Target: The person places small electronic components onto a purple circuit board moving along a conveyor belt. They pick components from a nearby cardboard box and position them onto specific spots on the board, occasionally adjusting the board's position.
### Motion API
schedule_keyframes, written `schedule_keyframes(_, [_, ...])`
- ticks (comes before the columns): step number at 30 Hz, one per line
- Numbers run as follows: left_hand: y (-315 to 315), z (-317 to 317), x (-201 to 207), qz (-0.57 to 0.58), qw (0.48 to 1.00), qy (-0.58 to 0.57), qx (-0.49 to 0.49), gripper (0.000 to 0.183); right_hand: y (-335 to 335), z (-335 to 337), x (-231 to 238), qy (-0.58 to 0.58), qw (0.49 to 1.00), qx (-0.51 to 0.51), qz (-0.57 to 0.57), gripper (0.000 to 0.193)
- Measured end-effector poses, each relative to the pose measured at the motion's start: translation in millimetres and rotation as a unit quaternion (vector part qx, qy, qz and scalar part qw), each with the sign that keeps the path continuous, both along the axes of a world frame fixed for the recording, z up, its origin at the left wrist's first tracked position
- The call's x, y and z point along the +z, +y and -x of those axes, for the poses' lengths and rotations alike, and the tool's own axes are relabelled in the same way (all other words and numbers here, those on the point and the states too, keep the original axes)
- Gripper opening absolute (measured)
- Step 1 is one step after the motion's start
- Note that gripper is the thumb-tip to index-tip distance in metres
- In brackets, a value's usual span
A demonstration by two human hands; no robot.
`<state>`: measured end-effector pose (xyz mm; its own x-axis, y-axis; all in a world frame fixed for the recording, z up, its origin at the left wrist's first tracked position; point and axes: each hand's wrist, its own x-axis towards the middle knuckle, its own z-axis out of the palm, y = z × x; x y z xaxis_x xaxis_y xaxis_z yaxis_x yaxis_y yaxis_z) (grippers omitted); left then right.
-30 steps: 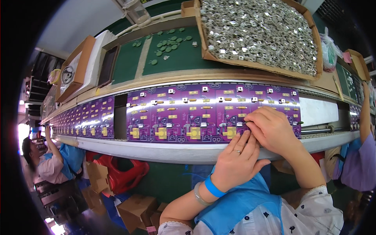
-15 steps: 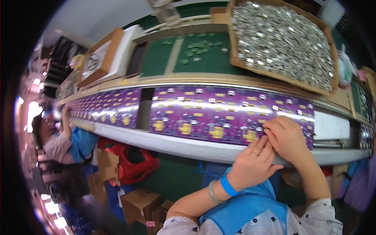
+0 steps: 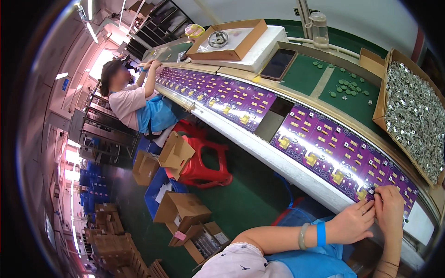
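A long purple circuit board lies on a rail in front of me, with rows of yellow and small white-silver parts on it. My right hand rests on the board's near right part, fingertips pinched at a small part too hidden to name. Close by on the left, my left hand has its fingers stretched toward those fingertips and its thumb apart. A blue band and a bracelet circle the left wrist. Farther left along the rail lies another run of purple boards, past a dark gap.
A cardboard box of small metal parts stands at the right. Green discs, a dark phone and a clear bottle are on the back ledge. A co-worker stands at far left, near a red stool and cartons.
The view has swung left, bringing the co-worker, stool and cartons further in. My hands stay together at the board's near right part.
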<state>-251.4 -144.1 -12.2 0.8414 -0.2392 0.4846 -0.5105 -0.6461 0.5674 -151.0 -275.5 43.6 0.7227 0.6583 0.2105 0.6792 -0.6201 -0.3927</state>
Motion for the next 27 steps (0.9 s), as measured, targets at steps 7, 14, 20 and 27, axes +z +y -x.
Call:
schedule_keyframes(7, [16.1, -7.0, 18.0, 0.004, 0.999, 0.014, -0.052, 0.051, -6.1, -9.4, 18.5, 0.033, 0.999, -0.005, 0.003, 0.021])
schedule_keyframes(14, [110.5, -48.8, 73.2, 0.000, 0.999, -0.002, 0.042, 0.032, 37.3, -61.6, 56.8, -0.040, 0.996, 0.003, -0.079, 0.009])
schedule_keyframes(20, [191.3, -135.2, 67.6, -0.056, 0.979, -0.032, 0.192, 0.020, 99.8, -119.3, 55.4, -0.129, 0.990, 0.042, -0.025, 0.010])
schedule_keyframes(27, [235.7, -195.2, 45.4, -0.135, 0.951, 0.048, 0.274, 0.025, 193.0, -177.4, 45.9, -0.162, 0.972, 0.056, 0.161, 0.012])
